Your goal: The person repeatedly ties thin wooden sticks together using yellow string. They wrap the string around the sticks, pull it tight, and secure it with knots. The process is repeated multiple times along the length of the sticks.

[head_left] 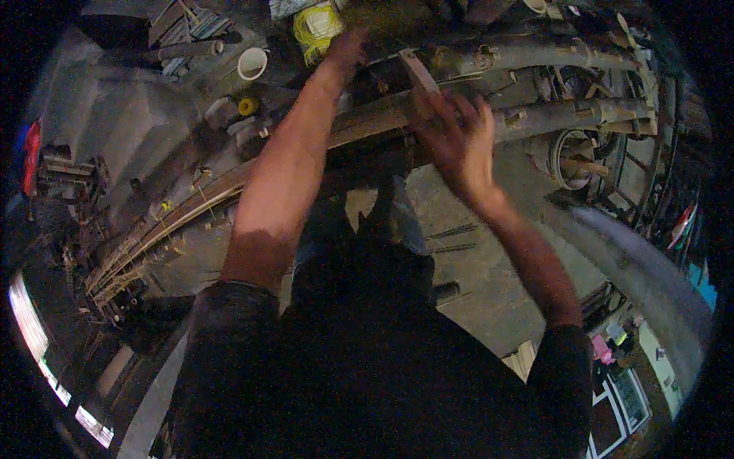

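My left hand [350, 52] reaches far forward, dark and smeared by motion, beside a bundle of yellow twine [316, 32]. Its fingers and anything in them cannot be made out. Closer to me, my right hand [457, 128] is over the long bamboo poles, partly blurred. From its thumb side a flat, pale strip [417, 70] points away from me; whether it is a blade or a wooden slat is unclear. The fingers seem curled round its near end. Under both arms runs a bundle of thin split strips [371, 122], bending down to the left.
A white bucket [252, 64] and a yellow roll [248, 106] lie beyond the poles at the left. Thick bamboo poles [550, 115] extend right, near a tub [573, 159] holding pieces of wood. Loose sticks lie on the concrete floor [489, 264].
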A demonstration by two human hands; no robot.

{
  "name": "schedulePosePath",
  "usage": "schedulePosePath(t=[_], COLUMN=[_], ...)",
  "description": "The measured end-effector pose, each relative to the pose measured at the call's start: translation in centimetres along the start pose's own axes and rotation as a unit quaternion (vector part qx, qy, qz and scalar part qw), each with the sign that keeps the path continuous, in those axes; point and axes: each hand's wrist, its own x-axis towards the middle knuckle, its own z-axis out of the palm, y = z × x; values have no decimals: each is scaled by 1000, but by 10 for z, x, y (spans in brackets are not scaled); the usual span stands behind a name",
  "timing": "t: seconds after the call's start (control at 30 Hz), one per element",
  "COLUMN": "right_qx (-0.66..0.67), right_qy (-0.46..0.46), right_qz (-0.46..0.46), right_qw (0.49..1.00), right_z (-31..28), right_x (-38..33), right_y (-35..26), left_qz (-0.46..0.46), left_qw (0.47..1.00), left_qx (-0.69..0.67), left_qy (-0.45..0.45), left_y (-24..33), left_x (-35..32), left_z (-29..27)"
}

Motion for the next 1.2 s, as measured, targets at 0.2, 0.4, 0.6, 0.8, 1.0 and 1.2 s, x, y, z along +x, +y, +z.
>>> schedulePosePath(t=[0.2,0.4,0.6,0.8,1.0,1.2], right_qx=[54,747,422,340,293,594], right_qy=[5,-289,-288,-217,-410,-169], right_qz=[99,426,153,-257,132,44], right_qw=[994,422,846,878,853,786], right_z=[-70,10,75,40,154,107], right_x=[-16,-39,38,243,256,113], right_y=[-54,-293,-350,-393,-333,-372], left_qz=[92,129,182,223,189,166], left_qw=[925,911,913,888,863,877], left_qx=[369,384,365,384,459,440], left_qy=[-15,79,-8,118,92,95], left_y=[-55,-11,-22,-52,-55,-54], left_x=[16,-145,-295,-347,-324,-341], left_z=[-135,-345,-351,-322,-316,-322])
